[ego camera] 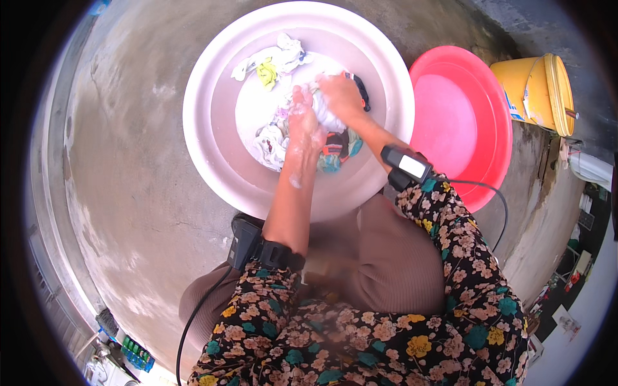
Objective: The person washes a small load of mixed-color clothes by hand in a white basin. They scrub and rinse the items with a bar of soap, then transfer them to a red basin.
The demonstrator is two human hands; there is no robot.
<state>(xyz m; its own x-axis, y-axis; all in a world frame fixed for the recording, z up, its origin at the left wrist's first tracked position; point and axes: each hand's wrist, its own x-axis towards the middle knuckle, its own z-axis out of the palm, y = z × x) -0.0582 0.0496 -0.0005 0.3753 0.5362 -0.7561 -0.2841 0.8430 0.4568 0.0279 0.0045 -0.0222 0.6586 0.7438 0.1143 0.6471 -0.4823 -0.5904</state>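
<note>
A large pale plastic basin (200,113) is before me, with wet clothes inside. My left hand (306,118), streaked with suds, grips the left side of a white cloth (326,113). Its fingers are partly hidden. On the cloth's right side, my right hand (341,95) is closed over the fabric, knuckles up. A white garment with a yellow patch (267,73) lies at the basin's far left. Nearer to me are a crumpled white printed garment (271,146) and a dark, orange and teal garment (335,148). A black piece with orange trim (361,91) shows beyond my right hand.
A red plastic basin (495,120) stands against the pale basin's right side. Beyond it, a yellow bucket (528,91) with a wire handle lies tipped sideways. Bare concrete floor (140,130) surrounds them. At the lower left are a mop head (107,322) and green bottles (136,353).
</note>
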